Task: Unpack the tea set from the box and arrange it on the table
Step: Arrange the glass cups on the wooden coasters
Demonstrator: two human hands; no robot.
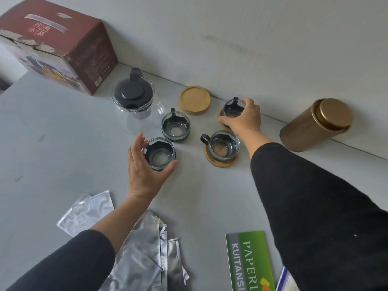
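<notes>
The left hand [144, 164] curls around a small round glass cup [159, 153] with a dark band, thumb on the near side and fingers on the far side. The cup sits on the smooth gray table [52, 143]. The right hand [241, 116] grips the rim of another glass cup [232, 109], which rests on a round wooden coaster [222, 122] near the wall.

A third cup [176, 126] stands on the bare table between the hands. A fourth cup [223, 144] sits on its own wooden coaster [222, 161]. One more flat wooden coaster [194, 100] lies empty beside the clear glass teapot [134, 103], which has a black lid. The dark red cardboard box [56, 45] stands behind it, its edges torn. A shiny gold tin [315, 124] leans by the wall. Crinkly silver packets [134, 244] and a green booklet [249, 261] lie close by.
</notes>
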